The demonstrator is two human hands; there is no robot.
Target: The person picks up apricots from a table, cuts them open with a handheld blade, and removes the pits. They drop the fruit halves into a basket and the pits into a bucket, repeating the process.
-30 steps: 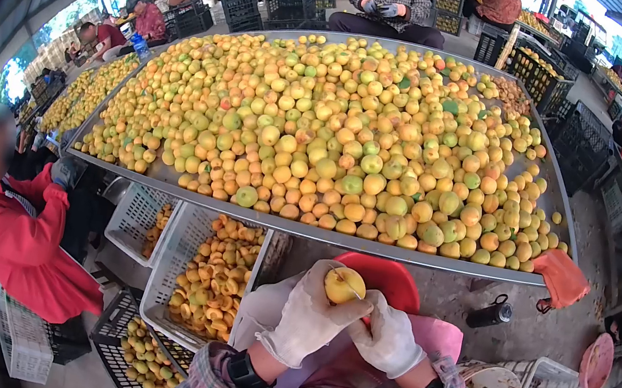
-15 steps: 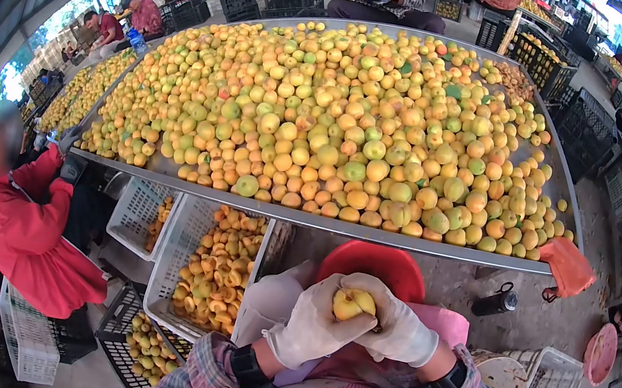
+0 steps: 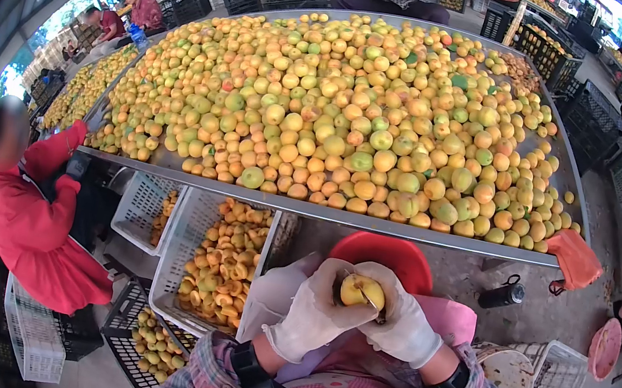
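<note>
At the left, a co-worker in a red top [image 3: 43,223] stretches an arm toward the table [image 3: 316,210], the far hand too blurred to make out. Next comes a white crate [image 3: 174,261] of opened fruit [image 3: 221,265]. The gloved left hand [image 3: 314,314] curls around the near side of one yellow fruit [image 3: 360,291], which sits between both palms above the person's lap. It looks light and firm-skinned, probably soft inside and easily bruised, perhaps slippery where juice wets the gloves; its rounded sides seem the best hold. A thin line crosses it, cut or blade, I cannot tell. The gloved right hand [image 3: 406,325] cups the other side; its palm is hidden, so any tool there cannot be seen. Behind, the hands cover part of a red basin [image 3: 400,252], its contents unseen.
</note>
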